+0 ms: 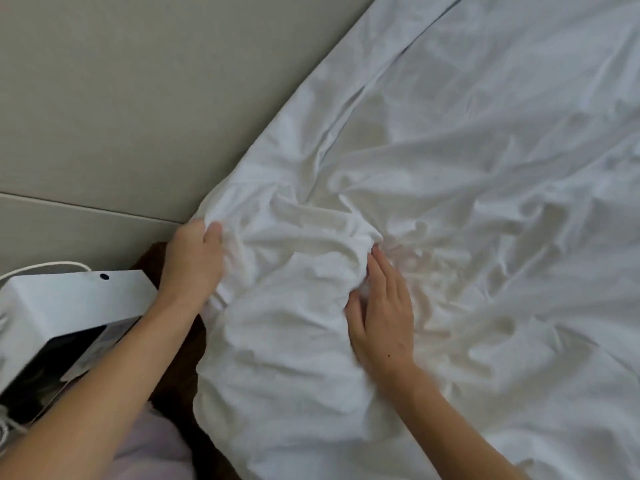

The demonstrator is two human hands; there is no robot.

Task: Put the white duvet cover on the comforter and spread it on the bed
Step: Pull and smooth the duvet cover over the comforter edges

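Left hand (pixel 194 258) gripping duvet cover (pixel 450 168) corner, right hand (pixel 382 306) flat.

1. I cannot see the comforter; the white duvet cover (pixel 450 202) hides it everywhere.
2. My left hand (pixel 194 261) has its fingertips buried in the cover's folds.
3. My right hand (pixel 381 306) is slightly blurred by motion.
4. The white paper bag (pixel 62 306) runs off the left edge, its contents too dark to tell.
5. The cover is cut off at the top, right and bottom edges.
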